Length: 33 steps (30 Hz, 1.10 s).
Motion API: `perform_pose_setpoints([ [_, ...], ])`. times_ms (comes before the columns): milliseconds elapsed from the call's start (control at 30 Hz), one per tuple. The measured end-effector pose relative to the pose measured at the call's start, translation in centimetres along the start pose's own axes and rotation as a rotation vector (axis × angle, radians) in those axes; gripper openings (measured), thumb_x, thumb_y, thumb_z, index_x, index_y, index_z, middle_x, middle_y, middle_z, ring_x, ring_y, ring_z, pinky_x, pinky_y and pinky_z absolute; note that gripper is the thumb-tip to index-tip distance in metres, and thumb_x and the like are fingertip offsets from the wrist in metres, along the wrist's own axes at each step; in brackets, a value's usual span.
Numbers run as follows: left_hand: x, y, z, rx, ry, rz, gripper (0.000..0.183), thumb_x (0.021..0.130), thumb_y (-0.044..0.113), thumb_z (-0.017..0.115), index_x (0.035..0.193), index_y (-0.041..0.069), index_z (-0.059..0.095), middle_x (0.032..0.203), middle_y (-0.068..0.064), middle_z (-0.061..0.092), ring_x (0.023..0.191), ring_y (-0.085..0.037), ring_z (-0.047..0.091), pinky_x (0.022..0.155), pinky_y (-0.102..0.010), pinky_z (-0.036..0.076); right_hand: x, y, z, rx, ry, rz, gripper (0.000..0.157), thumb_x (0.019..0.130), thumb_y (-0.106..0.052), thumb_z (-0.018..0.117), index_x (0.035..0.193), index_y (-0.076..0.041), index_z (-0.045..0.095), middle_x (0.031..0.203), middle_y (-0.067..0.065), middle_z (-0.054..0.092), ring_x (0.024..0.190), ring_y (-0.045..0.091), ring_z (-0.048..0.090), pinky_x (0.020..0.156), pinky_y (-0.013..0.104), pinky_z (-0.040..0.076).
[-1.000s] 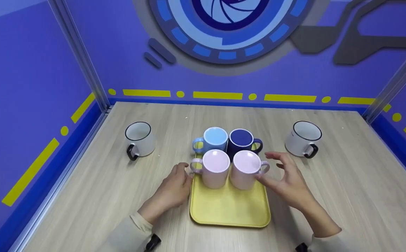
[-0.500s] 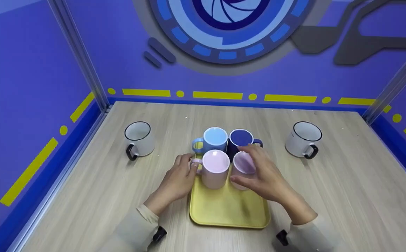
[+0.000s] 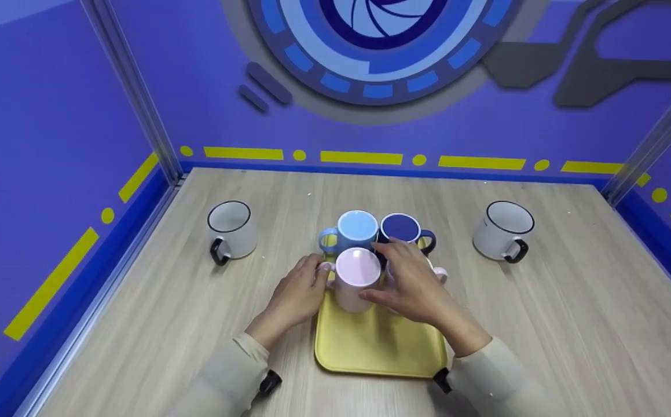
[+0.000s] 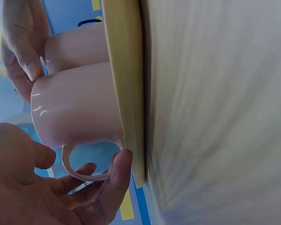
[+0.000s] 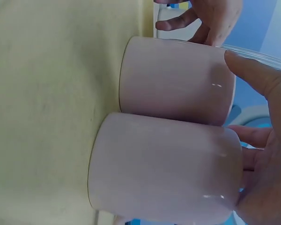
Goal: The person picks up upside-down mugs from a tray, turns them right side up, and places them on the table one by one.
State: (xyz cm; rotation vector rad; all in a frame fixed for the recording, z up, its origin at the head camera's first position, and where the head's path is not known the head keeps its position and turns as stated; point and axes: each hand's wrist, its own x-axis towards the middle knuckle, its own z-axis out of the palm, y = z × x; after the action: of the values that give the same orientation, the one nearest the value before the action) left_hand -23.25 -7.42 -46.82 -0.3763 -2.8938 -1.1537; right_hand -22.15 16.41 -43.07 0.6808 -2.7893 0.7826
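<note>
While hand (image 3: 409,282) screens pink mug (image 5: 164,168), navy mug (image 3: 400,227) behind

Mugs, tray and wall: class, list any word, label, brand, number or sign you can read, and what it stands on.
No readable text shows.
White black-rimmed mug at right: a tiny dark mark, too small to tell whether it is lettering.
Glossy pale pink cylindrical mugs and rectangular yellow tray: none on visible surfaces.
Blue-purple printed back wall: none.
</note>
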Motion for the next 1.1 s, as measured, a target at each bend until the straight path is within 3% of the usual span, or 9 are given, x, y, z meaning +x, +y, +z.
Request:
perform_pose_setpoints([
  [100,0.2,0.0,0.1,0.003,-0.01,-0.002,0.028,0.113,0.029,0.038,0.123,0.01,0.056,0.105,-0.004,0.056,0.088,-0.02,0.055,0.077,-0.038,0.048,0.2,-0.1,0.4,-0.046,-0.002,0.002,0.085,0.078,-0.043,0.09,0.145,-0.004,0.054,0.146,0.016,0.06,0.149,0.04,0.04,0.126,0.063,0.021],
  [300,0.5,-0.1,0.1,0.026,-0.018,0.001,0.022,0.113,0.028,0.039,0.117,0.012,0.054,0.099,-0.004,0.054,0.084,-0.02,0.052,0.071,-0.035,0.044,0.4,-0.5,0.8,-0.105,0.001,0.007,0.081,0.078,-0.044,0.09,0.141,-0.006,0.058,0.14,0.013,0.065,0.148,0.038,0.043,0.127,0.066,0.011],
  [567,0.6,-0.2,0.1,-0.009,-0.016,0.033,0.018,0.113,0.025,0.041,0.111,0.014,0.055,0.094,-0.002,0.055,0.085,-0.017,0.053,0.074,-0.035,0.047,0.8,-0.7,1.0,-0.119,0.006,-0.023,0.081,0.076,-0.041,0.092,0.139,-0.003,0.059,0.129,0.015,0.069,0.129,0.035,0.06,0.126,0.063,0.02],
  [1100,0.6,-0.4,-0.3,-0.071,-0.069,0.042,0.014,0.112,0.023,0.043,0.109,0.013,0.052,0.096,-0.003,0.053,0.087,-0.018,0.053,0.075,-0.034,0.046,1.1,-1.2,1.6,-0.138,-0.023,0.039,0.089,0.074,-0.044,0.093,0.143,-0.003,0.053,0.135,0.017,0.066,0.134,0.036,0.057,0.129,0.058,0.018],
])
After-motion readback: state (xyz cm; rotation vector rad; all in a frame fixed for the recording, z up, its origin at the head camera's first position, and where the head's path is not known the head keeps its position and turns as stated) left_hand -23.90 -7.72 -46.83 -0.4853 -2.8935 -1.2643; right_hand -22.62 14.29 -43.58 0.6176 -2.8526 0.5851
